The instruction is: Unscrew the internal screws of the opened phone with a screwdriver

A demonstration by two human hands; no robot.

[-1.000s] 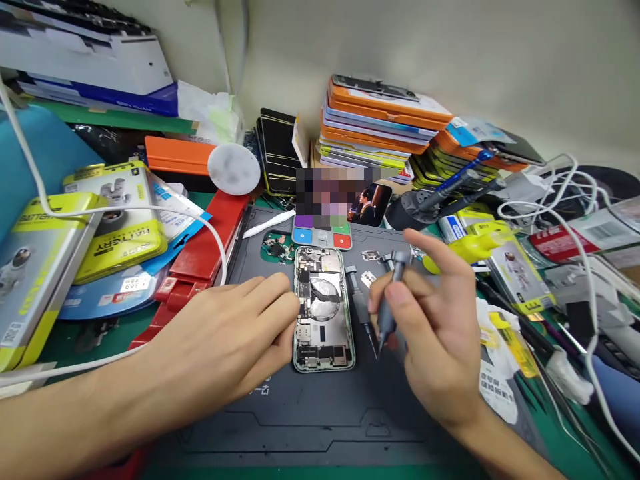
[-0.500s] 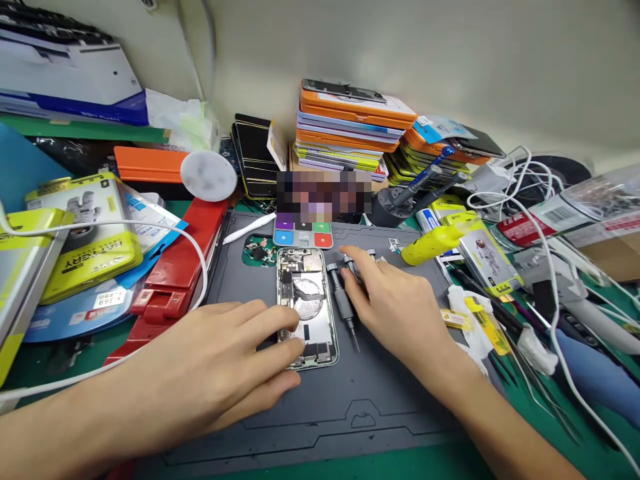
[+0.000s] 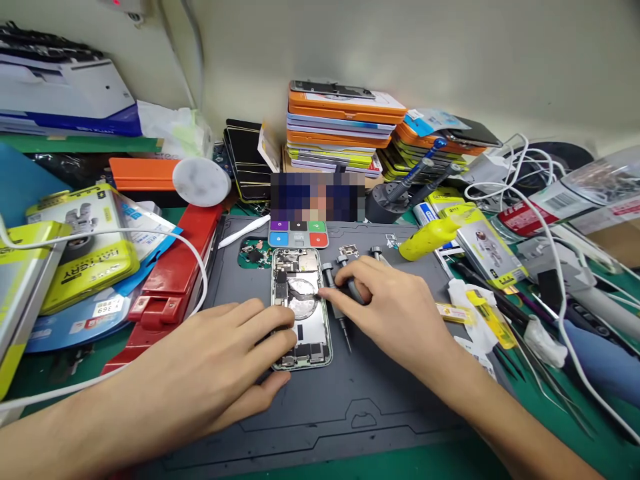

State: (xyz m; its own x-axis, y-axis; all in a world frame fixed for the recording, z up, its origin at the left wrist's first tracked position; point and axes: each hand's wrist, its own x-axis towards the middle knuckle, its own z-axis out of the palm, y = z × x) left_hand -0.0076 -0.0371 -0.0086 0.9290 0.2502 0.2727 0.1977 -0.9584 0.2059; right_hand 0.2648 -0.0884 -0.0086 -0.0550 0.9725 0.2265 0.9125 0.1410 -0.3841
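Observation:
An opened smartphone housing (image 3: 311, 337) lies on the grey work mat (image 3: 395, 407), its inner parts and round coil showing. My left hand (image 3: 235, 353) rests at its lower left, fingers apart, two fingertips over the edge and the thumb below. My right hand (image 3: 395, 303) is on the other side, the thumb stretched out to the phone's right edge. Its other fingers bend over the grey screwdrivers beside the phone; I see nothing lifted in them. One screwdriver (image 3: 340, 319) lies along the phone with its tip towards me. The caps of two others (image 3: 343, 260) show beyond my fingers.
A coloured tile pad (image 3: 299, 238), a small circuit board (image 3: 254, 255) and a white stick (image 3: 243, 231) lie past the phone. A yellow bottle (image 3: 429, 239) and tweezers (image 3: 550, 380) are to the right. Stacked boxes (image 3: 345, 120) stand behind; a red clamp (image 3: 170, 287) lies left.
My right hand has drawn nearer, its fingers curling and its thumb reaching the phone's edge. My left hand stays at the phone. The whole view has shifted slightly.

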